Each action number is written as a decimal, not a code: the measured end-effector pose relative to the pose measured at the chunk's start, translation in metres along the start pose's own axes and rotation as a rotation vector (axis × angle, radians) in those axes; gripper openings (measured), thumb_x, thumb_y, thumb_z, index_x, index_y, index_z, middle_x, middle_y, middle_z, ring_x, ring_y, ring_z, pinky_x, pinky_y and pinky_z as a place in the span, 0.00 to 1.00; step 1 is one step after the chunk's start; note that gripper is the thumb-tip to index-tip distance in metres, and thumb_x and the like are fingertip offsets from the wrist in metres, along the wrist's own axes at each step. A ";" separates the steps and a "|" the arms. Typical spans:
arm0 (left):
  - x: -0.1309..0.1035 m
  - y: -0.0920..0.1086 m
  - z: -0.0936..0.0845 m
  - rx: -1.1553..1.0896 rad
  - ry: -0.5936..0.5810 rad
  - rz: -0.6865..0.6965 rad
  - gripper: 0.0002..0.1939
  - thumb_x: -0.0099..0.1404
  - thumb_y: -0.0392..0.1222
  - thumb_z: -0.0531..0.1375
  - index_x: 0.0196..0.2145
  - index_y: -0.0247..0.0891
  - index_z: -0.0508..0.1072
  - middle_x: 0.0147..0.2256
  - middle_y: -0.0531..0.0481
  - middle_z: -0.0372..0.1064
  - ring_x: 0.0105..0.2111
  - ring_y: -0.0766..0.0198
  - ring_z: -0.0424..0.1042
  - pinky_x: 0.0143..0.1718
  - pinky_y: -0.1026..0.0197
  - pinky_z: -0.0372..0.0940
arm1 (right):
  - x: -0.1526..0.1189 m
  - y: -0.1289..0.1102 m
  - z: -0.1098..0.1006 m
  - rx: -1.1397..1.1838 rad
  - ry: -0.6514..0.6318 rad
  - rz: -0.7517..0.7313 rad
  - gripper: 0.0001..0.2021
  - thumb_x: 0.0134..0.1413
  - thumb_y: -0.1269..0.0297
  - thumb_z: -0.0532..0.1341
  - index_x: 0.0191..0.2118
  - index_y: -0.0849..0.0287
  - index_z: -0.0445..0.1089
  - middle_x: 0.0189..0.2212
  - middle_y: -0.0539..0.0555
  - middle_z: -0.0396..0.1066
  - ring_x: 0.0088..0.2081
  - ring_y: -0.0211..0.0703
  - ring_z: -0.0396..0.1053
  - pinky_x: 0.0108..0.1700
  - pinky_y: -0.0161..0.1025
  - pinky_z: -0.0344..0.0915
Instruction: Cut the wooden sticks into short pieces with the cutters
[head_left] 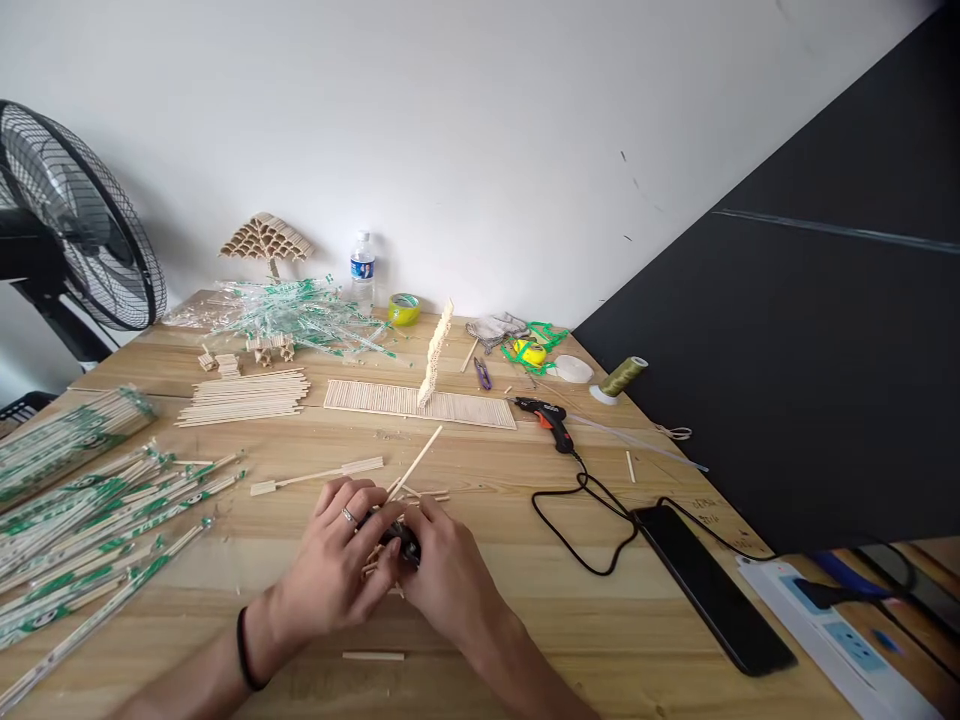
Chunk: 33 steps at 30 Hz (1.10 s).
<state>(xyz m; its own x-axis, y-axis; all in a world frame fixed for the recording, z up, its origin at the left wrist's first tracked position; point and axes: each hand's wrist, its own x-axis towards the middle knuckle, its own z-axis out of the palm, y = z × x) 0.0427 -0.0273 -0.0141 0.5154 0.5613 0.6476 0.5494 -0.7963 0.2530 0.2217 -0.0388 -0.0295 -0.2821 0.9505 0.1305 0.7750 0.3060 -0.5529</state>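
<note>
My left hand (345,555), with a ring on a finger and a black band at the wrist, is closed near the table's front. A thin wooden stick (421,456) slants up and away from its fingertips. My right hand (448,570) is closed right beside it, fingers curled round a small black tool (406,541). Both hands cover much of this tool, so its kind is hidden. Short pieces of stick lie under and behind the fingers. Just beyond, a stick with flat wooden ends (322,476) rests on the table.
Behind lie a slatted wooden strip (367,396) with an upright piece, and loose sticks (244,397). Wrapped chopsticks (82,530) cover the left. At right are a glue gun (551,420) with its cord, a phone (712,590) and a power strip (832,630). A fan (82,220) stands left.
</note>
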 end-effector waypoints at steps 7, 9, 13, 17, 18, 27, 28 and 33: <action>0.001 0.004 0.001 -0.015 0.008 -0.012 0.14 0.71 0.31 0.54 0.52 0.33 0.71 0.43 0.41 0.69 0.43 0.53 0.66 0.46 0.51 0.60 | -0.002 0.001 0.004 -0.005 -0.004 0.014 0.12 0.59 0.70 0.63 0.48 0.59 0.77 0.41 0.59 0.76 0.38 0.50 0.78 0.40 0.42 0.72; 0.001 0.003 0.002 -0.029 0.003 -0.019 0.13 0.71 0.31 0.55 0.51 0.33 0.71 0.42 0.42 0.69 0.42 0.53 0.66 0.46 0.51 0.60 | -0.002 0.002 0.005 -0.023 0.002 0.012 0.11 0.59 0.69 0.63 0.46 0.59 0.77 0.40 0.59 0.76 0.37 0.50 0.78 0.38 0.41 0.71; 0.000 0.002 0.003 -0.048 -0.009 -0.018 0.12 0.71 0.30 0.54 0.50 0.33 0.71 0.42 0.42 0.69 0.41 0.54 0.65 0.46 0.51 0.60 | -0.002 0.003 0.008 -0.047 0.034 -0.003 0.09 0.58 0.67 0.64 0.44 0.59 0.78 0.38 0.58 0.76 0.35 0.49 0.77 0.36 0.40 0.69; -0.001 0.000 0.003 -0.075 -0.013 -0.023 0.12 0.71 0.30 0.53 0.50 0.34 0.71 0.41 0.43 0.70 0.41 0.54 0.65 0.46 0.51 0.59 | -0.003 0.004 0.010 -0.063 0.062 -0.028 0.10 0.58 0.67 0.64 0.45 0.58 0.78 0.38 0.57 0.77 0.35 0.48 0.77 0.36 0.39 0.67; -0.001 0.000 0.004 -0.084 -0.013 -0.033 0.13 0.71 0.30 0.53 0.50 0.34 0.71 0.41 0.43 0.70 0.41 0.54 0.65 0.46 0.51 0.59 | -0.002 0.005 0.010 -0.070 0.063 -0.030 0.10 0.58 0.67 0.63 0.46 0.57 0.78 0.38 0.57 0.77 0.34 0.48 0.77 0.35 0.39 0.67; 0.002 -0.002 -0.001 -0.260 -0.126 -0.170 0.14 0.74 0.35 0.55 0.55 0.40 0.71 0.47 0.45 0.71 0.47 0.54 0.68 0.52 0.51 0.60 | 0.005 0.011 0.000 -0.160 0.051 0.014 0.09 0.54 0.71 0.67 0.41 0.55 0.77 0.37 0.54 0.76 0.33 0.47 0.76 0.33 0.38 0.61; 0.002 -0.004 -0.003 -0.303 -0.101 -0.208 0.14 0.76 0.36 0.54 0.55 0.41 0.71 0.47 0.45 0.71 0.48 0.54 0.69 0.53 0.52 0.60 | 0.005 0.011 0.000 -0.169 0.061 0.011 0.08 0.54 0.71 0.67 0.40 0.55 0.76 0.37 0.53 0.75 0.32 0.46 0.75 0.33 0.38 0.61; 0.002 -0.019 -0.010 -0.421 0.190 -0.487 0.13 0.80 0.38 0.49 0.47 0.42 0.74 0.42 0.48 0.71 0.45 0.59 0.70 0.47 0.58 0.62 | 0.004 0.012 -0.001 -0.178 0.107 -0.040 0.07 0.50 0.72 0.69 0.36 0.57 0.72 0.36 0.52 0.73 0.30 0.42 0.72 0.31 0.37 0.58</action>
<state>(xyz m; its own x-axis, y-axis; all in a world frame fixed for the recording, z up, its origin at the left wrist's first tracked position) 0.0266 -0.0136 -0.0109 0.1277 0.8602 0.4936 0.3666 -0.5034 0.7824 0.2303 -0.0313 -0.0347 -0.2609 0.9348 0.2411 0.8546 0.3398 -0.3928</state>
